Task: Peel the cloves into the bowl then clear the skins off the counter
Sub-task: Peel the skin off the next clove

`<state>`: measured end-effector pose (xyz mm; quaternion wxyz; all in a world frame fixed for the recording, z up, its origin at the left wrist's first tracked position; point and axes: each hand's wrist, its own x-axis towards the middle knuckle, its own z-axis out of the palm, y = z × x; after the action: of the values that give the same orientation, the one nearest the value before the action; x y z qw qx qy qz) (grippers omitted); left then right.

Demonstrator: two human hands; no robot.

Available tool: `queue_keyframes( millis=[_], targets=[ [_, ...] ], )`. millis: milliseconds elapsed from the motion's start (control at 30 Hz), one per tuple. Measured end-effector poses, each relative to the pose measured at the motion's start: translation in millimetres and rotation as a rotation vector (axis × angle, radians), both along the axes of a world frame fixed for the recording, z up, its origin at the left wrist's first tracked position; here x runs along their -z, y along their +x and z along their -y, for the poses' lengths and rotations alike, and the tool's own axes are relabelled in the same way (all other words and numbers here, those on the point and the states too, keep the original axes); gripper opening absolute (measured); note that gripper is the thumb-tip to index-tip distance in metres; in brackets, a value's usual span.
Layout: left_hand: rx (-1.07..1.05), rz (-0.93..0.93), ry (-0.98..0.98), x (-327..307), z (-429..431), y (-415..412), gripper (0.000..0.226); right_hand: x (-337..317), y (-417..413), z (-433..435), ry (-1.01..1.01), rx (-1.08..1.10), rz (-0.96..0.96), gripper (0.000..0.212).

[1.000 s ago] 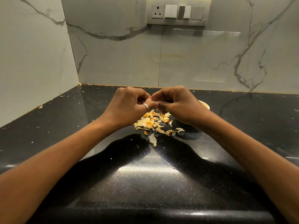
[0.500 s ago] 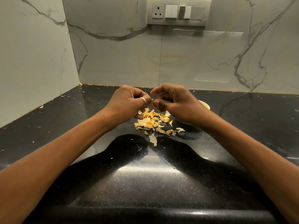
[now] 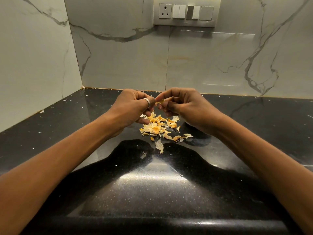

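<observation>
Two-handed pinch on a small clove (image 3: 160,102) — fingertips of left hand (image 3: 132,107) and right hand (image 3: 183,106) closed on it, other fingers curled. Held just above the skins (image 3: 156,128) heaped near the back edge of the counter (image 3: 152,184).

I see a grey switch panel (image 3: 185,12) high on the back wall (image 3: 194,65), which is pale marble tile with dark veins. At the panel's left end sits a three-pin socket (image 3: 165,11); right of it come two white rockers (image 3: 179,11), a darker switch (image 3: 190,12) and a blank plate (image 3: 206,13). A vertical tile seam (image 3: 166,61) runs down below the panel. Far left of the panel, the side wall (image 3: 33,65) meets the back wall in a corner.
</observation>
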<state>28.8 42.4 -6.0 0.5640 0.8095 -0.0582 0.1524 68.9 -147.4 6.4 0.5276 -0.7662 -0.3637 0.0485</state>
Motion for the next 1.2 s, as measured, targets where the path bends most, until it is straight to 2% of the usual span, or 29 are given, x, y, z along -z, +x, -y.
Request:
queue_keyframes(
  millis=[233,567,900,1200],
  targets=[
    [-0.013,-0.007,0.008,-0.4,-0.2,0.1,0.019,1.1,1.4,-2.0,0.014,0.01,-0.008,0.019],
    [-0.047,-0.026,0.076,3.1,-0.1,2.1,0.016,-3.8,3.6,2.4,0.144,0.065,-0.018,0.019],
    [-0.087,0.1,0.194,3.9,-0.9,1.0,0.004,0.0,4.1,-0.6,-0.007,0.145,0.13,0.012],
    [-0.021,0.121,0.117,4.4,2.1,0.5,0.005,2.5,7.1,-2.9,-0.072,0.169,0.221,0.011]
  ],
)
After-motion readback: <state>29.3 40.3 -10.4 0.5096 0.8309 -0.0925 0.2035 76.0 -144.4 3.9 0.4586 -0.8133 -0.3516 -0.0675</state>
